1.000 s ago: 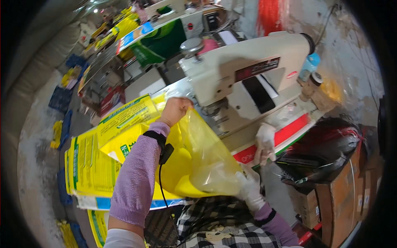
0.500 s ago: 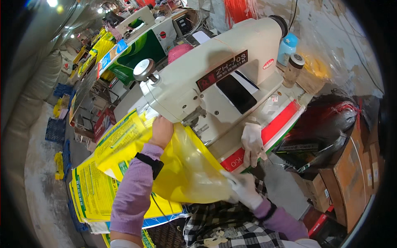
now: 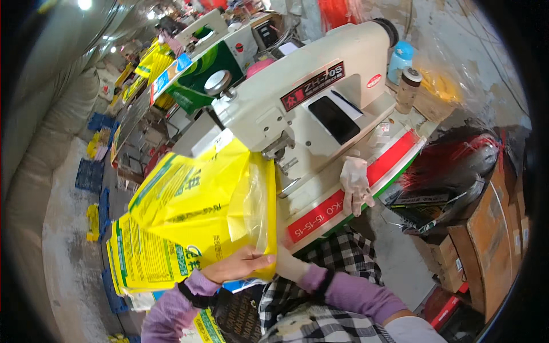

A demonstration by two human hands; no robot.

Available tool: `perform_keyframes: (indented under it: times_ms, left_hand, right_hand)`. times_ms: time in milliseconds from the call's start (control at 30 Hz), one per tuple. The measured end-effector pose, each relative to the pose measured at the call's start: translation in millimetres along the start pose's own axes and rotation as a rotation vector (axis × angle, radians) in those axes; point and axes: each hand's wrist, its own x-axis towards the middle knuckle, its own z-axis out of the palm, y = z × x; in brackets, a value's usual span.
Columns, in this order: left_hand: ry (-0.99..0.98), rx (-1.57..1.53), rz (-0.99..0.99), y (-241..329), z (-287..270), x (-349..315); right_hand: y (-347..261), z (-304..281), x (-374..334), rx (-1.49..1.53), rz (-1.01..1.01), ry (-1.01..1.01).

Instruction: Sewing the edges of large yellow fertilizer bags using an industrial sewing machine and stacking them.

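Observation:
A yellow printed plastic sack (image 3: 189, 197) with a clear liner (image 3: 258, 194) along its right edge lies before the sewing machine (image 3: 309, 74), its far corner close to the needle area. At the sack's near right corner, my left hand (image 3: 243, 264) is closed on the edge, thumb on top. My right hand (image 3: 291, 266) meets the same corner from the right; it is blurred and its fingers are hidden at the sack's edge. More yellow sacks (image 3: 143, 257) are stacked beneath, at the left.
A white glove (image 3: 355, 186) lies on the table's front edge. On the machine bed rests a black phone (image 3: 334, 117); a blue bottle (image 3: 400, 62) and a lidded jar (image 3: 408, 91) stand behind. Cardboard boxes (image 3: 486, 240) are at right, blue crates (image 3: 90, 174) at left.
My left hand has moved from beside the needle toward me to the sack's near corner. My right hand has shifted left to that corner. The sack's printed side now lies flatter over the liner.

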Motion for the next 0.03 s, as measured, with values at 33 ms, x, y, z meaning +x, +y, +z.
perform_keyframes:
  times_ms: [33]
  left_hand:
    - [0.039,-0.135,-0.155,6.4,-2.5,-8.1]
  right_hand:
    - [-1.4,1.8,2.2,-0.007,0.062,0.050]
